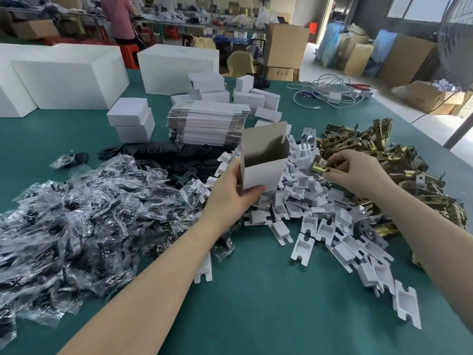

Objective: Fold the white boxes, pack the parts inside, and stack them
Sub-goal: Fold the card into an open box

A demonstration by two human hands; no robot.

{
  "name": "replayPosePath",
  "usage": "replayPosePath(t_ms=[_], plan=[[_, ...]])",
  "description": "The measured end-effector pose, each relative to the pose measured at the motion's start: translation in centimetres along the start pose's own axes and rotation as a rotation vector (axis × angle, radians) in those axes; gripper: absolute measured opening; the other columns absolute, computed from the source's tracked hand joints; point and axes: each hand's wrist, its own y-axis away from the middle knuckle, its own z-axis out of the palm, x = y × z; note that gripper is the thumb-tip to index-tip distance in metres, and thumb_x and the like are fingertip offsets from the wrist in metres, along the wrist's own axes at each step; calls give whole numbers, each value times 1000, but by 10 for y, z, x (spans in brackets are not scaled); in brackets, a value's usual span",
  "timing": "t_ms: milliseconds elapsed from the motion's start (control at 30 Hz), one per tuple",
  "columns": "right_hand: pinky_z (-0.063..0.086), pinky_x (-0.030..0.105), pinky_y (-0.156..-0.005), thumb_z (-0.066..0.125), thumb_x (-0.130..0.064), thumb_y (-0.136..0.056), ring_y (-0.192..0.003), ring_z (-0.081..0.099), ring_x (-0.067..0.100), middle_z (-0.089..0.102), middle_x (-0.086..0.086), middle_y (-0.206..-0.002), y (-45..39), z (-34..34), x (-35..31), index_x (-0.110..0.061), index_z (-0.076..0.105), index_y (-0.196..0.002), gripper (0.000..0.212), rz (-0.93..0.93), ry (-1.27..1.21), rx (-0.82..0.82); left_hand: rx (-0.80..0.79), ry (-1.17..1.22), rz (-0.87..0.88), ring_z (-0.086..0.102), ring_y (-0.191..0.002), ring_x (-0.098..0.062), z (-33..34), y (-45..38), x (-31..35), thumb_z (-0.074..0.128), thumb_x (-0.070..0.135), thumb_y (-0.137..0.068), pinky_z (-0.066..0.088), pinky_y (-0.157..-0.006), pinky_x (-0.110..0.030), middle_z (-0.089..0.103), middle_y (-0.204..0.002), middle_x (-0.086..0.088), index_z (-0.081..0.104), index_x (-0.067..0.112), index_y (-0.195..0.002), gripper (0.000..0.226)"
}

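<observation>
1. Tabletop (256, 316): green, carries every heap below.
2. Bagged parts (89, 213): clear packets of dark pieces, heaped at left, reaching under the left forearm.
3. Black plates (163, 152): fanned row behind the bags.
4. White inserts (320, 219): folded card pieces, heaped at centre, spilling toward the near right edge.
5. Brass latches (384, 155): heap at right, touching the inserts.
6. Flat boxes (207, 124): unfolded stack, just behind the held box.
7. Folded boxes (131, 119): two stacked at left of the flat stack; more lie loose behind it.
8. Foam blocks (69, 80): large, white, along the far edge.
9. Cables (330, 93): white tangle, far right.
10. Box (263, 162): white, upright, top flap open, held above the inserts.
11. Left hand (230, 193): fingers curled round the box's lower part, thumb across its front.
12. Right hand (358, 170): fingers pinching one latch (320, 169), just right of the box, below its open mouth and apart from it.
</observation>
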Motion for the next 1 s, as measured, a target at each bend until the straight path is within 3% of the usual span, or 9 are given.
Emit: replayPosePath(t_ms=[100, 233, 400, 500, 567, 667, 767, 900, 1000], plan=[[44, 24, -60, 79, -28, -81, -82, 64, 14, 68, -1, -93, 5, 0, 5, -22, 57, -124, 48, 84, -228, -16, -8, -12, 13, 63, -109, -5, 1, 0, -2, 73, 22, -78, 58, -88, -41, 63, -112, 22, 50, 61, -112, 57], [50, 22, -63, 85, -19, -75, -80, 70, 11, 74, -2, -90, 17, -6, 2, -19, 59, -120, 51, 193, -587, 37, 50, -40, 95, 63, -106, -2, 0, 3, 0, 72, 18, -84, 52, -85, -16, 66, -112, 17, 56, 53, -114, 49], [60, 24, -76, 79, -11, -80, -90, 71, 17, 72, 6, -98, 23, -22, -14, -8, 70, -111, 32, 364, -850, 220, 99, -3, 19, 64, -99, -1, -3, 2, 2, 76, 28, -78, 54, -78, -18, 64, -104, 26, 53, 63, -104, 50], [57, 22, -78, 74, -16, -84, -89, 69, 11, 72, 1, -99, 29, -46, -33, -13, 70, -113, 29, 207, -701, 343, 124, 44, -27, 62, -99, 6, -3, 1, 2, 78, 28, -75, 52, -75, -13, 61, -102, 33, 49, 67, -101, 55], [54, 13, -70, 74, -19, -86, -80, 65, -1, 69, -11, -94, 39, -69, -53, -17, 67, -116, 31, -25, -599, 423, 122, 59, -30, 61, -99, 9, -4, 0, 1, 78, 24, -77, 51, -75, -11, 61, -101, 34, 48, 67, -100, 57], [51, 7, -73, 72, -17, -88, -78, 66, -9, 68, -14, -99, 55, -105, -84, -14, 65, -117, 29, -359, -580, 444, 119, 55, -20, 60, -103, 6, -4, -2, -2, 79, 16, -81, 50, -77, -10, 64, -104, 26, 50, 60, -102, 56], [53, 12, -80, 71, -13, -88, -87, 69, -4, 68, -13, -101, 63, -124, -113, -13, 64, -115, 28, -549, -513, 326, 115, 57, -3, 61, -105, -2, -3, -2, -2, 80, 12, -81, 51, -78, -13, 66, -111, 10, 52, 46, -108, 52], [53, 12, -82, 70, -4, -83, -84, 71, -1, 68, -17, -91, 59, -121, -144, -18, 66, -99, 22, -663, -430, 96, 94, 41, 2, 62, -105, -4, -7, -3, 0, 79, 14, -83, 57, -78, -24, 65, -111, 11, 54, 39, -112, 46], [54, 12, -79, 72, -2, -82, -80, 70, -2, 68, -17, -89, 47, -113, -154, -18, 68, -95, 20, -687, -316, 11, 74, 31, -6, 61, -104, -2, -10, -3, 0, 76, 19, -85, 54, -81, -21, 65, -112, 11, 52, 42, -113, 44]])
